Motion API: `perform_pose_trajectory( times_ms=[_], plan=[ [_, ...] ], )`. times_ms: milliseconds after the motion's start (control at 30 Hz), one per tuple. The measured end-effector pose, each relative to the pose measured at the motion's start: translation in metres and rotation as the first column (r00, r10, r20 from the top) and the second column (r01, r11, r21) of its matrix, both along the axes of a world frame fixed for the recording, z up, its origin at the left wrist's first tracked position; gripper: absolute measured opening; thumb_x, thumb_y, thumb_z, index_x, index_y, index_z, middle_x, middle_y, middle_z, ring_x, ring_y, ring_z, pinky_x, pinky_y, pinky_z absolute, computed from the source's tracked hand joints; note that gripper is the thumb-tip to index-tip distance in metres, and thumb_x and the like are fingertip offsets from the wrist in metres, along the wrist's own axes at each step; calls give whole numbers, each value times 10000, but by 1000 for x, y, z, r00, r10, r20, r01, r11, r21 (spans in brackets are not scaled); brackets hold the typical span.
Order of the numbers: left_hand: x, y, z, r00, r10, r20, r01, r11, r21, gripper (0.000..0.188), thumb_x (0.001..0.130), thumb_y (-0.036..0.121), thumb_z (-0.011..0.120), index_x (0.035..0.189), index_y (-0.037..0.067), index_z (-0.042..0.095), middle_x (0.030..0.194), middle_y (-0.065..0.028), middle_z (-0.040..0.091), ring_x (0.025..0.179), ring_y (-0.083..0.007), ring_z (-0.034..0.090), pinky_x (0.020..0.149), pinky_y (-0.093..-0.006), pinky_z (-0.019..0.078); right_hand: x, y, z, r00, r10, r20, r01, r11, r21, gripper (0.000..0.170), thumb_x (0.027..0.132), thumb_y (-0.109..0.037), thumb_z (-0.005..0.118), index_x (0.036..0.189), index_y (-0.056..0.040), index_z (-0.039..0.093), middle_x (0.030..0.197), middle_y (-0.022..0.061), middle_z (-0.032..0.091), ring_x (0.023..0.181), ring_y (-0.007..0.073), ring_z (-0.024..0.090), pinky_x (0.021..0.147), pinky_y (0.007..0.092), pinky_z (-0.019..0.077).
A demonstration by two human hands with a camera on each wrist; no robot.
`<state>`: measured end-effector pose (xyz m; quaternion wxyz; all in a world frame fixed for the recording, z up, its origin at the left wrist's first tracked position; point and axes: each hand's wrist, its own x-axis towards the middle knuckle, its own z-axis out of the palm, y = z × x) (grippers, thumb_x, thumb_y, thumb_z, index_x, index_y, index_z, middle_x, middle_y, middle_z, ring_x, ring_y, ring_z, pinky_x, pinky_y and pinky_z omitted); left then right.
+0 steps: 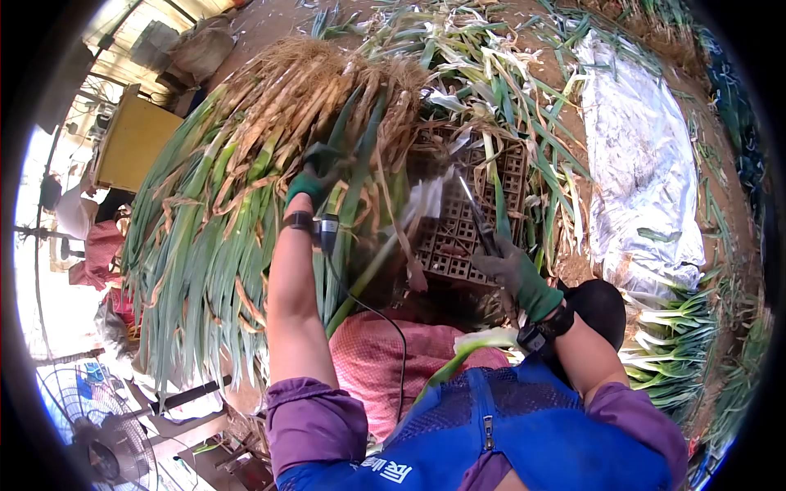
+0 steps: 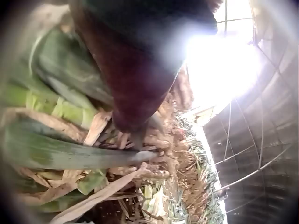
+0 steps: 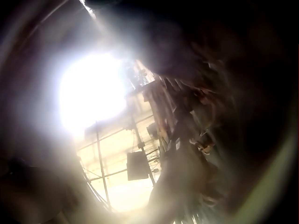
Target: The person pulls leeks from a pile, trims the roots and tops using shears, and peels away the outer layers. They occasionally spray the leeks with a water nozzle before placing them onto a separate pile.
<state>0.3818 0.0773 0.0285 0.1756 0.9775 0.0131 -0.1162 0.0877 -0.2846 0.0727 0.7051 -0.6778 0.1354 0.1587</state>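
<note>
leaf scraps litter the floor around a brown crate. the leeks are heaped left of it, your left hand among them; blur hides whether it grips. your right hand curls round a metal-tipped tool. you're probably cleaning leeks; next, steady one near the tip. your blue vest's white characters aren't clearly readable.

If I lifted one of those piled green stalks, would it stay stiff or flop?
The green stalks would probably flop at their long, flat leaves. The straight brown bases look stiffer, though their dry skins might flake.
</note>
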Motion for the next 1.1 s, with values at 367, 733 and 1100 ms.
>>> perform_pose_trajectory(
  times_ms=[367,733,1100],
  plan=[
    [-45,-62,21,993,-99,-65,108,981,161,614,677,540,686,1046,49,681,929,-220,677,902,-386,638,806,-454,498,1,-5,5,983,141,113,-127,984,-128,187,864,-22,560,1040,5,621,1062,108,558,890,193,598,777,276,489],
    [-4,-16,-20,993,-63,-102,25,940,-339,623,770,525,696,1149,31,663,987,-105,692,855,-219,612,775,-377,473,5,3,-5,966,245,88,-225,955,-193,258,942,-37,508,1197,2,524,1053,37,614,931,100,598,849,217,469],
    [-99,-108,-155,874,-431,-225,352,881,-316,700,776,618,649,1219,76,640,1124,-138,676,1002,-257,643,884,-344,484,-1,9,-32,932,236,273,-172,956,-239,217,899,-107,611,1100,-32,578,928,0,575,838,81,557,725,239,449]
  ],
)
